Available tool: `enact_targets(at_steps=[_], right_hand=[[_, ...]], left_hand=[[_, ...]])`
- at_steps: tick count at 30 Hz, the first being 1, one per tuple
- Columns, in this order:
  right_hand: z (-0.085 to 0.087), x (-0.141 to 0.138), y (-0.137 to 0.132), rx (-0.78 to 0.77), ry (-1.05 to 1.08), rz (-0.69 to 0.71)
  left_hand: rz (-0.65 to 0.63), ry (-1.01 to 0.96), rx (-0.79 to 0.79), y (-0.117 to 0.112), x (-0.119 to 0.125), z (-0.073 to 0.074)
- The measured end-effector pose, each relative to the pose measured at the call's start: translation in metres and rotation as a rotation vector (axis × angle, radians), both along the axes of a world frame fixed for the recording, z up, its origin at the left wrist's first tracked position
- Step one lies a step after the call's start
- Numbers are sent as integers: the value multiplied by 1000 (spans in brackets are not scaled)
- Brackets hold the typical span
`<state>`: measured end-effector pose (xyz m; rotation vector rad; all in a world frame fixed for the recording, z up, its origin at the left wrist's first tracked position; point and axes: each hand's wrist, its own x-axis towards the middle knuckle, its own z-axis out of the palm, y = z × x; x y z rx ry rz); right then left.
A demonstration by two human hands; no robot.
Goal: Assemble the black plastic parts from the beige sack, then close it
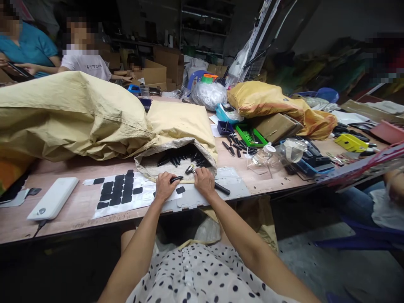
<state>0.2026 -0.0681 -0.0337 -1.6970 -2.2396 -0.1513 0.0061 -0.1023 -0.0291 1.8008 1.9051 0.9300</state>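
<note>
My left hand (165,186) is closed on a short black tube-like piece (176,179), which points to the right. In my right hand (204,181) is a small hammer; its metal head (190,169) shows by the fingers and its black handle (222,188) sticks out behind the hand. Both hands are just above the front edge of the table, over a grey flat sheet (232,181). Right beyond them lies a yellow-beige sack (179,120) with its mouth facing me. Several black pieces (179,160) lie inside that mouth.
Left of my hands, black rounded squares (118,187) lie on a white sheet, near a white power bank (53,200) with a cable. To the right are a green tray (251,136), a clear jar (263,155) and a yellow basket (351,144). Two people (83,63) sit across the table.
</note>
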Motion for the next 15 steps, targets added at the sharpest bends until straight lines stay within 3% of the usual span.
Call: enact_targets(at_steps=[4, 7, 9, 12, 15], right_hand=[[-1, -2, 1, 14, -6, 12], [0, -2, 1, 23, -12, 14], [0, -2, 1, 21, -14, 14], [1, -2, 0, 9, -16, 8], [0, -4, 0, 11, -16, 3]], left_hand=[[-116, -95, 0, -16, -1, 16], [-240, -274, -59, -52, 6, 28], [-352, -400, -191, -82, 14, 29], [-493, -454, -407, -119, 28, 17], [-445, -311, -567, -135, 36, -11]])
